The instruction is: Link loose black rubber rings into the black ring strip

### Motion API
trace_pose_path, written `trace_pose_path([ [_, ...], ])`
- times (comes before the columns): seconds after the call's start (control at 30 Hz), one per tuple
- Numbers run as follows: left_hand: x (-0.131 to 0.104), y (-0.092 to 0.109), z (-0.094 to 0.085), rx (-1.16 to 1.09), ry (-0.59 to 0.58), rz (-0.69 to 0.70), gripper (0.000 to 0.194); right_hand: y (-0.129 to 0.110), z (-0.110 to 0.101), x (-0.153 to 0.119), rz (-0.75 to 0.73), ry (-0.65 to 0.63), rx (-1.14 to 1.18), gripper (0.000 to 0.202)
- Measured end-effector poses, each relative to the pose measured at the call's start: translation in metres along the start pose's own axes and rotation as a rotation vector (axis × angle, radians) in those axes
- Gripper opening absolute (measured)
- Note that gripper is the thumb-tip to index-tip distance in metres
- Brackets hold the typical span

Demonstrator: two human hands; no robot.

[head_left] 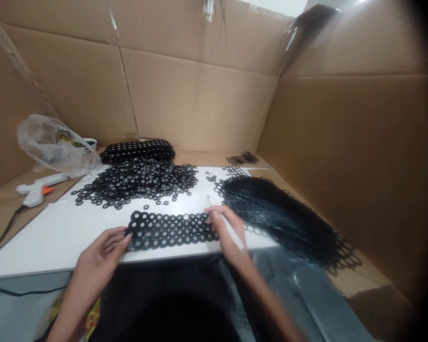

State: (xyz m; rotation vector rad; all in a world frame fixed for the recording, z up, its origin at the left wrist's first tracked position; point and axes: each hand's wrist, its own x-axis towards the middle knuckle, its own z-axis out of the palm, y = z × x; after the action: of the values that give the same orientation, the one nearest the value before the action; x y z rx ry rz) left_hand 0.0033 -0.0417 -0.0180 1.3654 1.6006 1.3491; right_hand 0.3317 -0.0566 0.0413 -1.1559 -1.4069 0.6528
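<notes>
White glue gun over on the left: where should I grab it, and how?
I'd grip the glue gun by its handle, coming from above and the near side. It seems to lie flat, with the handle angled toward you between the orange trigger and black cord. Avoid the barrel, in case it's hot.

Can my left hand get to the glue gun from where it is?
Probably yes: nothing stands between the left hand and the glue gun, though that hand holds the black ring strip.
</notes>
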Motion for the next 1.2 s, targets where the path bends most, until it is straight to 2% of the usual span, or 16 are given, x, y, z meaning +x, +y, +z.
trace_pose_path([
  [0.17,0.002,0.008,-0.003,-0.078,-0.062,-0.089,0.072,-0.025,0.050,0.038,0.074,-0.575,0.267,0.031],
  [0.23,0.003,0.012,-0.004,-0.089,-0.078,-0.099,0.071,-0.025,0.072,0.050,0.112,-0.732,0.364,0.028],
  [0.3,0.005,0.015,-0.003,-0.098,-0.079,-0.107,0.071,-0.019,0.092,0.055,0.170,-0.816,0.459,0.024],
  [0.4,0.007,0.013,-0.001,-0.099,-0.084,-0.107,0.067,-0.002,0.113,0.051,0.258,-0.811,0.566,0.018],
  [0.5,0.010,0.006,0.000,-0.076,-0.084,-0.079,0.060,0.009,0.121,0.041,0.292,-0.756,0.534,0.018],
  [0.67,0.014,0.001,0.000,-0.071,-0.067,-0.084,0.060,0.007,0.119,0.035,0.182,-0.780,0.346,0.020],
  [0.8,0.014,0.007,0.001,-0.092,-0.055,-0.108,0.068,0.004,0.119,0.036,0.146,-0.755,0.312,0.022],
  [0.97,0.012,0.005,0.002,-0.133,-0.050,-0.096,0.067,0.001,0.118,0.035,0.083,-0.780,0.253,0.024],
  [1.07,0.008,-0.001,0.006,-0.133,0.008,-0.089,0.067,0.001,0.118,0.034,0.014,-0.782,0.181,0.023],
  [1.2,0.001,-0.004,0.011,-0.049,0.120,-0.024,0.060,0.006,0.121,0.032,-0.155,-0.806,0.130,0.020],
])
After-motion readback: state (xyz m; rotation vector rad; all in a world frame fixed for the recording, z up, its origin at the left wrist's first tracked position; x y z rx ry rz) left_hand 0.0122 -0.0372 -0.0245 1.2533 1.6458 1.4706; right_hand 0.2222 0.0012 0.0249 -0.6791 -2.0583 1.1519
